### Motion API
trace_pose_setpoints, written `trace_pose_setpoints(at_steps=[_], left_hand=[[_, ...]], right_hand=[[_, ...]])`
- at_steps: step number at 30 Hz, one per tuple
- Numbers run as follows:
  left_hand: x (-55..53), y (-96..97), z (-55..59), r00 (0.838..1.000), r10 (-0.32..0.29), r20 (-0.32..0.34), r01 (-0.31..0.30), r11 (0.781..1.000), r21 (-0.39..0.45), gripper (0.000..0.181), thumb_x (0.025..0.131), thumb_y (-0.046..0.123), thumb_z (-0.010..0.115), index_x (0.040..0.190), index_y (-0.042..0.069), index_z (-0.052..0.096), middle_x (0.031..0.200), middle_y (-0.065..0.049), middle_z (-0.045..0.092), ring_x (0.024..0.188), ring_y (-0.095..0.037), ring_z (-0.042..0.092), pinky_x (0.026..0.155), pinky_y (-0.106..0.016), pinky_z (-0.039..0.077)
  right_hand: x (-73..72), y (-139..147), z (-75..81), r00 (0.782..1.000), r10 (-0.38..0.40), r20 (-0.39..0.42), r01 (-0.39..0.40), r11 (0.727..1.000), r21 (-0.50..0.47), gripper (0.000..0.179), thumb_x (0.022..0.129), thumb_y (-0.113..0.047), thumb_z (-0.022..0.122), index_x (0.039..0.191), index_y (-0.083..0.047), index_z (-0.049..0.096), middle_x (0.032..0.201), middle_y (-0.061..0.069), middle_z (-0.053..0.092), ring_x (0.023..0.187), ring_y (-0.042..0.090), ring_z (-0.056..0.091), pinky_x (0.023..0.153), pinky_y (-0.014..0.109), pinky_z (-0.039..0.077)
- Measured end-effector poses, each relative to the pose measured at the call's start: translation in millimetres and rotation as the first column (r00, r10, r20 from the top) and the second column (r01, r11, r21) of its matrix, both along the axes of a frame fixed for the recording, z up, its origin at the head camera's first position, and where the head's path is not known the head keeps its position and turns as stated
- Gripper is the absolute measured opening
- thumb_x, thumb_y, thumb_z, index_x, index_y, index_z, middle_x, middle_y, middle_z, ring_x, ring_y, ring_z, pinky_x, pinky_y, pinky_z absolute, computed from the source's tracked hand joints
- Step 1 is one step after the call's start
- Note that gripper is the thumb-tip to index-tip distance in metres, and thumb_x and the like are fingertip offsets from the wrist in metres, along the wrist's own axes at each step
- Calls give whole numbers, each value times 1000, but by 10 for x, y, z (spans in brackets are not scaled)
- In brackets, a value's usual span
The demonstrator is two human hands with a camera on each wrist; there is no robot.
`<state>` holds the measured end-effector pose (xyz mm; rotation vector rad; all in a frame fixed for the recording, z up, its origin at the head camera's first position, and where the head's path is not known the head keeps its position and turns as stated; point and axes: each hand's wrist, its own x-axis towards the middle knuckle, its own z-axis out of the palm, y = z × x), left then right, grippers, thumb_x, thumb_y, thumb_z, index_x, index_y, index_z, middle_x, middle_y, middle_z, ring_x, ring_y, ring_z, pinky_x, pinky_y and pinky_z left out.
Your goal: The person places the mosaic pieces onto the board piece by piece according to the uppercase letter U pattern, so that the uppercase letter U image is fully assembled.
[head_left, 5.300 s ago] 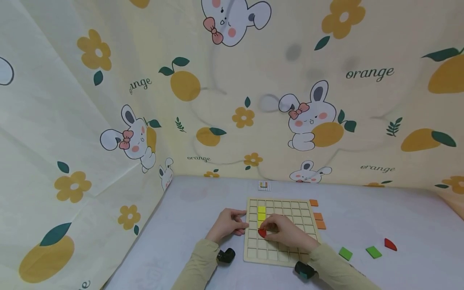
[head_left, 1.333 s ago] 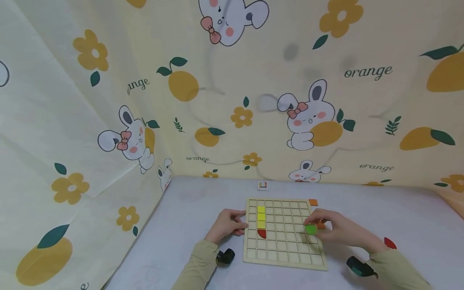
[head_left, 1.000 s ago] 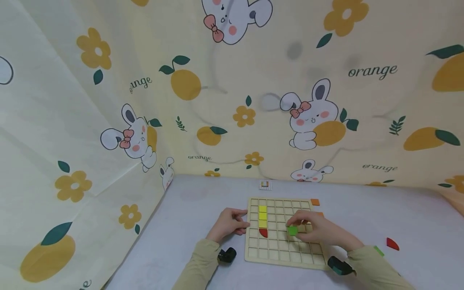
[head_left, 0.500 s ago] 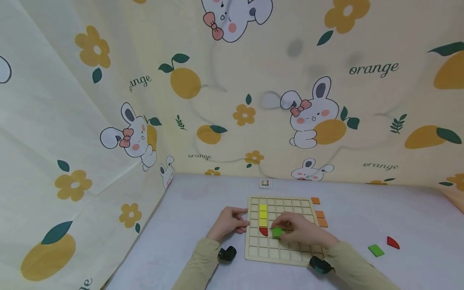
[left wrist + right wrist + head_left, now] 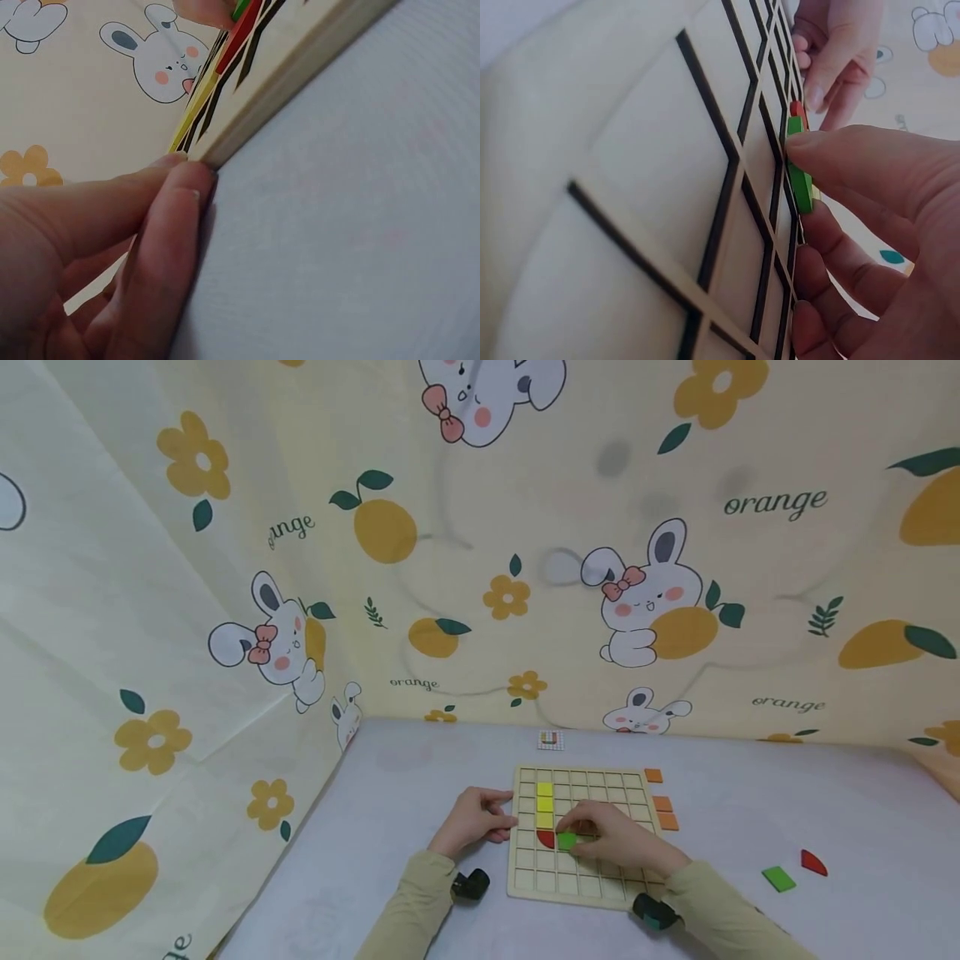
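Observation:
A wooden grid board [image 5: 600, 893] lies flat on the table. At its left edge rests my left hand [image 5: 474, 820], index fingertip and thumb against the side of the frame. My right hand [image 5: 618, 839] pinches a green square tile [image 5: 567, 842] between thumb and fingers, low over the grid. Red, a quarter-round tile [image 5: 546, 839] sits in a cell just left of the green one. Three yellow square tiles [image 5: 544, 804] form a column above the red tile. In the right wrist view, the green tile [image 5: 800, 166] stands close against the grid lines.
Right of the board lie orange tiles [image 5: 662, 803], another green tile [image 5: 778, 878] and another red quarter-round tile [image 5: 813, 862]. A small pattern card [image 5: 551, 741] lies behind the board. A printed curtain [image 5: 465, 527] hangs behind the table.
My right hand let go of the red tile in the grid, picked up a green tile from the right and carried it left beside the red one. My left hand stayed at the board's edge.

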<state>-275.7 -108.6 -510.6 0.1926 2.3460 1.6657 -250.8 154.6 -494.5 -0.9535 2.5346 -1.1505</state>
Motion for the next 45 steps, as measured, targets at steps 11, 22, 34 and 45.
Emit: trace_pose_setpoints(at_steps=[11,22,34,45], left_hand=[[12,2,-4,1000,2,-5,-2,1000,-8,49,79,3,77,126,2,62,74,-6,64,56,-13,64,54,-29,59],[22,19,16,1000,16,8,-16,1000,-11,49,79,3,77,125,3,62,74,-7,64,56,-14,64,54,-29,59],[25,20,14,1000,17,7,-17,1000,-14,49,79,4,78,125,3,62,74,-7,64,57,-14,65,54,-29,59],[27,10,29,1000,13,11,-13,1000,-4,49,79,2,77,125,2,62,75,-8,65,57,-15,65,55,-29,59]], right_hand=[[36,-44,17,1000,-29,-10,29,1000,2,24,85,-15,74,107,-13,68,101,-5,59,87,16,51,75,27,48],[80,-44,84,999,-52,1,52,999,1,25,85,-14,74,108,-11,67,101,-1,59,88,20,52,76,29,49],[168,231,227,996,-74,-44,72,996,-49,31,85,-14,73,114,-7,65,105,4,62,91,25,55,76,35,51],[270,799,370,985,-171,-2,171,985,10,39,84,-22,75,118,-7,63,109,5,61,92,24,53,75,33,48]])
